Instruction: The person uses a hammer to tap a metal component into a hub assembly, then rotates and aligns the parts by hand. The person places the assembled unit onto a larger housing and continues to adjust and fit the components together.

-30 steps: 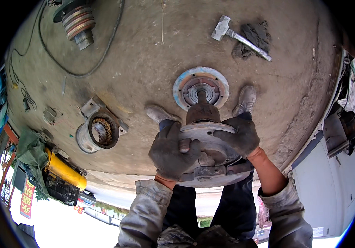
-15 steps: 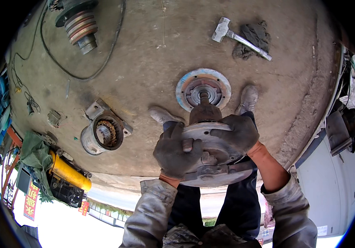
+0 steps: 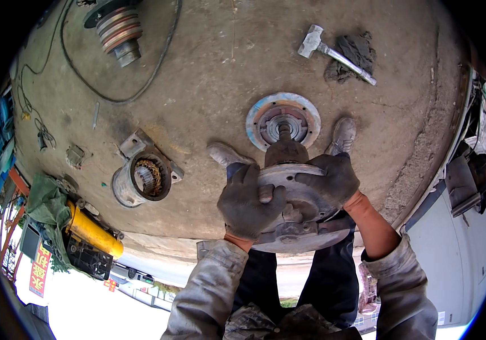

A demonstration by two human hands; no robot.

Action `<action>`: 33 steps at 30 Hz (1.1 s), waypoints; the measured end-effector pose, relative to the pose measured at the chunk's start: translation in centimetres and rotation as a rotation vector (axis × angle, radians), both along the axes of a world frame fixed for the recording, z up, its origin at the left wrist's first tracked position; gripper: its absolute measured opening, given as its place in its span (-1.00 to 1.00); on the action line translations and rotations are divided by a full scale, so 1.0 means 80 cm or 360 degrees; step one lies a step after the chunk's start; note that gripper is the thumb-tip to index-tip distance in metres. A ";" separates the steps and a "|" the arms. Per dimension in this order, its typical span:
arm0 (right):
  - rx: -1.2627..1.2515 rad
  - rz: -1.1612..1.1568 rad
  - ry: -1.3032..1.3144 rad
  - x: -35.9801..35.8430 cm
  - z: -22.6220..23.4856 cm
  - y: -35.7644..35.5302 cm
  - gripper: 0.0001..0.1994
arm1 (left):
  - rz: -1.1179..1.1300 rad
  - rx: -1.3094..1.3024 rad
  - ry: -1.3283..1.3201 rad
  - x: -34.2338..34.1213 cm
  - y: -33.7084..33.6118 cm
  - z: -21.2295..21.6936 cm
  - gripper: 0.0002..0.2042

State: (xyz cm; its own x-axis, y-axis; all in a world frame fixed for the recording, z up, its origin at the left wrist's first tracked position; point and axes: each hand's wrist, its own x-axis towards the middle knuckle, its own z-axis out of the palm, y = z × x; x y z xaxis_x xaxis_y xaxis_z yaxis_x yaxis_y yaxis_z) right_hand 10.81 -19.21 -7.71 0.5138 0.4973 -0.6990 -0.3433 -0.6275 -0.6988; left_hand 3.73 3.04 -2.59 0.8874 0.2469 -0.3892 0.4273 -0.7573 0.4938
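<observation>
Both hands wear dark grey gloves and grip a heavy round metal end cover. My left hand is closed on its left side, with a short brownish stub showing between thumb and fingers. Around the right edge wraps my right hand, thumb lying over the top face. Just beyond the cover are a dark metal body and a shaft, which reaches toward the centre of a ring-shaped flange on the floor between my shoes. Whether the shaft touches the flange I cannot tell.
A sledgehammer rests on a dark rag at far right. Left of me lies a motor housing with copper windings. A ringed rotor part and a looped cable are at far left. Yellow equipment stands near left.
The whole view has shifted slightly, moving the floor objects a little to the right and the far ones upward. Both hands keep the same grip on the end cover.
</observation>
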 end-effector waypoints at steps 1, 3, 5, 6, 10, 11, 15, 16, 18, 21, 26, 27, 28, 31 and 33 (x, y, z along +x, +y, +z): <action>0.0008 -0.0015 0.0004 -0.001 -0.002 0.000 -0.57 | 0.0003 0.0000 -0.0021 0.000 0.000 -0.001 -0.57; 0.0022 -0.0044 0.0013 -0.005 -0.006 -0.003 -0.57 | 0.0010 -0.0002 -0.0062 0.000 0.000 -0.002 -0.58; 0.0003 -0.0001 0.0000 -0.002 -0.004 -0.001 -0.57 | -0.0005 0.0006 -0.0067 0.000 0.001 -0.001 -0.58; -0.0009 0.0017 -0.0011 -0.001 -0.003 -0.001 -0.57 | -0.0016 0.0008 -0.0075 0.000 0.001 -0.002 -0.58; -0.0003 -0.0063 -0.0013 -0.005 -0.003 0.000 -0.61 | -0.0015 -0.0003 -0.0076 -0.001 0.002 -0.002 -0.59; -0.0003 -0.0070 -0.0049 -0.004 -0.003 0.001 -0.64 | -0.0012 -0.0008 -0.0079 -0.002 0.002 -0.003 -0.60; -0.0039 -0.0020 -0.0008 -0.012 -0.011 -0.004 -0.56 | 0.0029 0.0001 -0.0134 -0.006 0.001 -0.007 -0.61; -0.0039 0.0007 -0.0052 -0.010 -0.010 -0.004 -0.56 | 0.0017 -0.0004 -0.0107 -0.006 0.003 -0.007 -0.60; -0.0037 0.0059 -0.0134 -0.008 -0.007 -0.003 -0.57 | -0.0010 -0.0011 -0.0047 -0.006 0.006 -0.004 -0.59; -0.0035 -0.0003 -0.0114 -0.002 -0.001 0.001 -0.56 | -0.0015 -0.0053 -0.0058 0.003 0.007 0.001 -0.59; -0.0061 0.0083 -0.0395 -0.010 -0.010 -0.003 -0.59 | -0.0017 -0.0075 -0.0039 0.004 0.005 -0.001 -0.59; -0.0077 0.0117 -0.0418 -0.010 -0.008 -0.002 -0.59 | -0.0014 -0.0081 -0.0033 0.000 0.005 -0.001 -0.59; -0.0122 0.0087 -0.0331 -0.009 -0.005 0.000 -0.58 | -0.0026 -0.0066 -0.0011 -0.002 0.006 0.001 -0.58; -0.0187 -0.0033 -0.0112 -0.003 0.001 0.008 -0.57 | -0.0033 -0.0036 -0.0005 -0.001 0.008 0.001 -0.57; -0.0146 -0.0106 -0.0023 -0.012 0.002 0.007 -0.59 | -0.0017 -0.0016 -0.0056 -0.004 0.007 0.002 -0.57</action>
State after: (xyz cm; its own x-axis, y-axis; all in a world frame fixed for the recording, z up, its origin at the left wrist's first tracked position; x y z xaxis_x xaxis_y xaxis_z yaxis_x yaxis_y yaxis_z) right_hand 9.88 -18.67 -7.59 0.5540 0.3957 -0.7325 -0.3770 -0.6653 -0.6445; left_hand 3.43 3.57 -2.44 0.9033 0.2334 -0.3601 0.4013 -0.7566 0.5162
